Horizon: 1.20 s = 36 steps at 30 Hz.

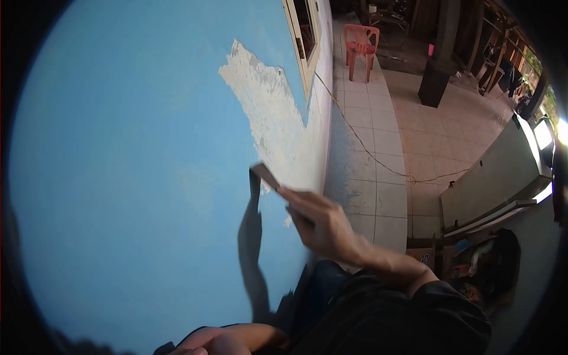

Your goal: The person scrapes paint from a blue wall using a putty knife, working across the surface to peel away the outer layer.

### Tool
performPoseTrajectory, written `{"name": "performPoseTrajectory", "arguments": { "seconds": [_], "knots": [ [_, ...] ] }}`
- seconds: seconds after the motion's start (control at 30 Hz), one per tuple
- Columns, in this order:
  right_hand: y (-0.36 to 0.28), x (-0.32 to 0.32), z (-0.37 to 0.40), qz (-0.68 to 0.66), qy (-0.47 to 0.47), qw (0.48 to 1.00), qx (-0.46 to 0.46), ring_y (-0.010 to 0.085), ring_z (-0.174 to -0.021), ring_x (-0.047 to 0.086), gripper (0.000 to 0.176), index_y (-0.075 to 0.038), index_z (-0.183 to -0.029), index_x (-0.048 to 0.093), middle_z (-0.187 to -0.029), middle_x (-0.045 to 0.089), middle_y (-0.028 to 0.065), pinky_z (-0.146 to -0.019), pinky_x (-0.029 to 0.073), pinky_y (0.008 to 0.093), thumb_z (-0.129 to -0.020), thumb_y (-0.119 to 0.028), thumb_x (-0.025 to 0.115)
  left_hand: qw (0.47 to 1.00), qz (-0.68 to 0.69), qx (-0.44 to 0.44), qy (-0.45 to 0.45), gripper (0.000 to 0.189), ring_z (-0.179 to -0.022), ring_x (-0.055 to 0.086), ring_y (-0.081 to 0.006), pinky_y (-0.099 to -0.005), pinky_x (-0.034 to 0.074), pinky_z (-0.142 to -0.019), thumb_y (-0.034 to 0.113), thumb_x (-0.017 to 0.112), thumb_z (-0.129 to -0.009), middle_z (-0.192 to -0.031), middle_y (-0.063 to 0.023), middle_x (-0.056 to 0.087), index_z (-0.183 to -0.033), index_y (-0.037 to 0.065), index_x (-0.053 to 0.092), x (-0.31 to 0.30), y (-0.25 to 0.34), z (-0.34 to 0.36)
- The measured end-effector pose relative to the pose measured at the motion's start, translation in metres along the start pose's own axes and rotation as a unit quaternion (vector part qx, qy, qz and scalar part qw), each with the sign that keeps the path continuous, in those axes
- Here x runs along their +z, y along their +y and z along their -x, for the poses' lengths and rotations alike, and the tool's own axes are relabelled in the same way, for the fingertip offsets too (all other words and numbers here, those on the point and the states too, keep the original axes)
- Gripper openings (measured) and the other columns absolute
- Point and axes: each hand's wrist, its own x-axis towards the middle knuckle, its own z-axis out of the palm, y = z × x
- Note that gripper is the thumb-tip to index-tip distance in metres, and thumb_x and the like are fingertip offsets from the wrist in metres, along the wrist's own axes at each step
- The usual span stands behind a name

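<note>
My right hand is closed around a scraper, its handle hidden inside my fingers. The flat blade reaches up and left to the blue wall, at the lower left border of a bare patch. Pale plaster shows in that patch, with ragged paint edges around it. A dark shadow of the arm and tool falls on the paint below the blade. My left hand is low in the view near the wall, cut off by the bottom edge with its fingers mostly out of sight.
A window frame borders the patch at the top. Along the tiled floor runs a thin cable. A red plastic chair stands farther back, near a dark box. On the right is a large pale panel.
</note>
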Motion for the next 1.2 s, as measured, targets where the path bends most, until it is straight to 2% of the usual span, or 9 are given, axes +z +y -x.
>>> {"name": "performPoseTrajectory", "arguments": {
  "seconds": [0.27,0.47,0.57,0.6,0.67,0.77,1.0,1.1,1.2],
  "knots": [
    [0.007,-0.001,-0.024,0.017,0.015,1.000,0.012,0.0344,-0.087,0.075,0.046,-0.001,-0.138,0.058,-0.124,0.068,0.0218,-0.067,0.065,0.0362,-0.092,0.002,0.063,1.000,0.007,0.007,-0.001,0.040,-0.043,0.034,-0.0055,-0.0216,0.035,-0.042,0.020,0.031,-0.109,-0.053,0.0043,0.040,-0.072,0.012,0.044,-0.003,-0.001,-0.001],
    [0.001,0.014,0.038,0.029,-0.036,0.998,0.035,0.0359,-0.090,0.075,0.050,-0.005,-0.143,0.054,-0.127,0.066,0.0230,-0.067,0.066,0.0367,-0.094,-0.001,0.061,0.998,0.004,0.015,0.067,0.042,-0.042,0.032,-0.0054,-0.0213,0.032,-0.042,0.022,0.034,-0.108,-0.053,0.0047,0.038,-0.068,0.014,0.045,0.005,-0.003,0.000],
    [0.018,0.011,0.008,0.000,-0.003,0.996,0.088,0.0327,-0.084,0.074,0.045,-0.002,-0.138,0.059,-0.125,0.068,0.0213,-0.063,0.063,0.0367,-0.094,0.000,0.061,1.000,0.004,0.023,0.011,0.040,-0.042,0.030,-0.0056,-0.0220,0.032,-0.042,0.022,0.036,-0.108,-0.054,0.0053,0.036,-0.069,0.014,0.045,0.002,-0.005,0.000],
    [0.020,0.012,0.002,0.023,0.020,0.998,0.052,0.0334,-0.084,0.074,0.042,0.001,-0.135,0.060,-0.123,0.069,0.0218,-0.063,0.063,0.0367,-0.093,0.001,0.060,1.000,0.003,0.021,0.007,0.040,-0.043,0.030,-0.0056,-0.0221,0.032,-0.042,0.023,0.036,-0.108,-0.054,0.0054,0.036,-0.070,0.014,0.046,-0.001,-0.004,-0.002],
    [0.014,0.006,0.011,0.002,-0.022,0.997,0.076,0.0339,-0.086,0.075,0.044,0.002,-0.137,0.058,-0.125,0.068,0.0220,-0.063,0.063,0.0370,-0.093,0.001,0.060,1.000,-0.001,0.017,0.008,0.039,-0.043,0.030,-0.0056,-0.0224,0.032,-0.042,0.023,0.036,-0.108,-0.055,0.0056,0.035,-0.070,0.014,0.046,-0.003,-0.003,-0.003],
    [0.006,0.013,0.041,0.042,-0.044,0.998,0.032,0.0320,-0.081,0.075,0.052,-0.002,-0.143,0.053,-0.129,0.065,0.0215,-0.061,0.063,0.0378,-0.092,0.002,0.061,0.999,-0.002,0.018,0.043,0.040,-0.043,0.029,-0.0054,-0.0230,0.031,-0.043,0.023,0.036,-0.108,-0.054,0.0058,0.035,-0.070,0.014,0.046,0.003,-0.003,-0.002],
    [0.026,0.015,0.018,0.036,0.000,0.998,0.048,0.0339,-0.076,0.073,0.046,-0.003,-0.139,0.058,-0.124,0.068,0.0204,-0.055,0.061,0.0366,-0.093,-0.003,0.061,1.000,0.003,0.012,0.007,0.041,-0.044,0.029,-0.0064,-0.0234,0.030,-0.043,0.024,0.037,-0.108,-0.055,0.0054,0.036,-0.070,0.014,0.046,0.001,-0.003,-0.001],
    [0.019,0.017,0.040,0.039,-0.004,0.999,0.018,0.0334,-0.076,0.073,0.047,-0.003,-0.140,0.058,-0.125,0.067,0.0207,-0.055,0.060,0.0368,-0.093,-0.002,0.061,1.000,0.007,0.010,0.021,0.041,-0.044,0.030,-0.0066,-0.0234,0.030,-0.044,0.024,0.037,-0.109,-0.055,0.0053,0.037,-0.070,0.014,0.047,0.000,-0.003,0.001],
    [0.022,0.012,0.028,0.048,-0.038,0.996,0.060,0.0333,-0.076,0.073,0.048,-0.002,-0.140,0.058,-0.125,0.067,0.0208,-0.055,0.060,0.0369,-0.092,-0.001,0.062,1.000,0.004,0.014,0.013,0.041,-0.044,0.030,-0.0065,-0.0233,0.030,-0.044,0.025,0.037,-0.109,-0.055,0.0052,0.037,-0.071,0.013,0.048,-0.002,-0.003,0.001]
  ]
}}
